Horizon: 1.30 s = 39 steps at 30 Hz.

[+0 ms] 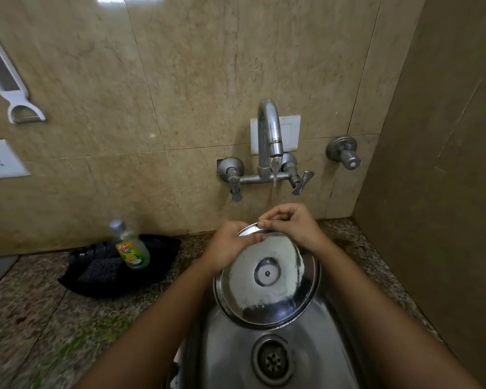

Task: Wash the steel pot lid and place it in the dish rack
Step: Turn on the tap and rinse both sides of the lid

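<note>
— Head view: where is the steel pot lid (267,279)?
— Over the steel sink (227,357), underside up, tilted toward the running tap (270,136). The left hand (230,245) is curled around its far-left rim; the right hand (289,226) pinches the far edge, fingers closed on it.
— Any containers?
— A black tray (163,248) on the granite counter (40,304) holds a dark scrub pad (100,269) and a dish-soap bottle (131,248).
— Its label?
— Yellow and green with red lettering, too blurred to read.
</note>
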Each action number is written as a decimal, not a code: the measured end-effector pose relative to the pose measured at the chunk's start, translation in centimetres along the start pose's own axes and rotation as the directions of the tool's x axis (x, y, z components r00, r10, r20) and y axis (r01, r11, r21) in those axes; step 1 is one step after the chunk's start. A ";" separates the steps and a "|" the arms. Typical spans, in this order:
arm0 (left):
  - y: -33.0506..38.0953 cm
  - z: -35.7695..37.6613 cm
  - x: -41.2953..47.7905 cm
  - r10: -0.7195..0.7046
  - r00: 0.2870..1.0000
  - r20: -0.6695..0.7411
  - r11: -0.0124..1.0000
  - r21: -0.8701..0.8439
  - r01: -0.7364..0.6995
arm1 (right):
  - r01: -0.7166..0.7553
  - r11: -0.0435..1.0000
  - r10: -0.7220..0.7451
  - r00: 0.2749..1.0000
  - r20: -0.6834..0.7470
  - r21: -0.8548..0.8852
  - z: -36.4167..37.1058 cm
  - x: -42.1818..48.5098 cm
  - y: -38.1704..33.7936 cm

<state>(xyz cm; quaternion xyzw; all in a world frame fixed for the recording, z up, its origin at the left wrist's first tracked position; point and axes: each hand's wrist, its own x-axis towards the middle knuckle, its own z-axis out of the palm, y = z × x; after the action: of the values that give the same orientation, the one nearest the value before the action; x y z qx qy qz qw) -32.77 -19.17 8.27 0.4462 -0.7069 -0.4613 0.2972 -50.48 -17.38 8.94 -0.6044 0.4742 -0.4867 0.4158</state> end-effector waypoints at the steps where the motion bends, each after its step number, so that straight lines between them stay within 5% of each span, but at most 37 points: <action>1: 0.0 0.0 -0.3 0.013 1.000 -0.022 1.000 -0.027 -0.013 | -0.004 1.000 0.004 1.000 -0.013 0.008 -0.3 0.0 0.1; 6: -1.2 -0.1 -0.7 -0.048 0.980 -0.195 0.966 -0.260 -0.005 | -0.036 0.989 0.065 0.978 -0.199 0.146 -2.3 -0.1 1.3; 12: -0.9 0.8 -0.6 -0.011 0.986 -0.168 0.977 -0.211 -0.025 | 0.050 0.989 -0.041 0.997 0.067 -0.137 0.2 1.3 -0.5; 17: -1.8 0.2 -1.2 -0.075 0.962 -0.264 0.946 -0.323 -0.015 | -0.087 0.995 0.093 0.989 -0.115 0.058 -2.9 0.4 1.0; 23: -1.9 0.9 -1.2 -0.042 0.960 -0.277 0.956 -0.289 -0.041 | -0.006 1.000 0.006 0.999 -0.032 -0.015 -0.1 0.8 0.1; 28: -3.2 0.3 -2.2 -0.102 0.889 -0.446 0.912 -0.398 -0.095 | -0.145 0.968 0.198 0.944 -0.263 0.207 -2.9 -0.2 1.3; 30: -2.7 0.1 -2.1 -0.061 0.934 -0.352 0.940 -0.334 -0.064 | -0.129 0.971 0.179 0.950 -0.256 0.199 -2.4 -0.5 1.1; 34: -1.0 0.2 -1.1 -0.006 0.996 -0.094 0.987 -0.159 -0.009 | -0.042 0.996 0.043 0.999 0.009 -0.074 0.6 0.6 -0.3; 39: -2.5 0.3 -1.5 -0.083 0.982 -0.171 0.945 -0.326 0.023 | -0.115 0.992 0.110 0.991 -0.079 -0.055 0.0 1.2 0.1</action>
<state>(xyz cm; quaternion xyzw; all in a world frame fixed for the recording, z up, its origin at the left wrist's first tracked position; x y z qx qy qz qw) -31.47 -18.15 5.89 0.4511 -0.5794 -0.5356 0.4171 -50.44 -18.55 9.11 -0.5699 0.5371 -0.4708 0.4064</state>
